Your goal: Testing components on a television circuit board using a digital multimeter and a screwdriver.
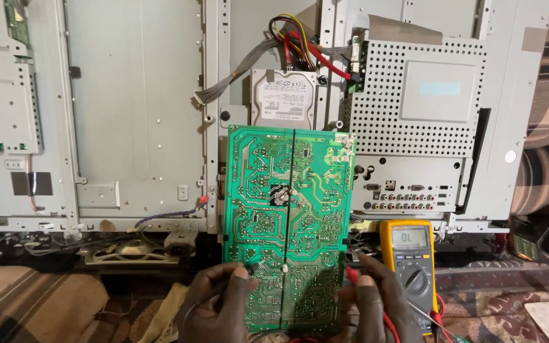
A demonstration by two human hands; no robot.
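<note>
Circuit board between both hands' grip

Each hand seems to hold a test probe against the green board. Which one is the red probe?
The red probe is in the right hand, nearest the yellow multimeter. The left hand holds the black probe on the green circuit board.

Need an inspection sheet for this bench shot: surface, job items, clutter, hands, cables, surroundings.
Surface: patterned striped fabric under the work.
Job's things: green printed circuit board, solder side up, leaning on the grey metal chassis; yellow handheld multimeter, display lit.
Clutter: silver hard drive on the chassis.
Grippers: left hand holds black probe; right hand holds red probe, both at the board's lower edges.
Cables: red, yellow and black wire bundle; grey ribbon cable.
Surroundings: nothing seen.
</note>
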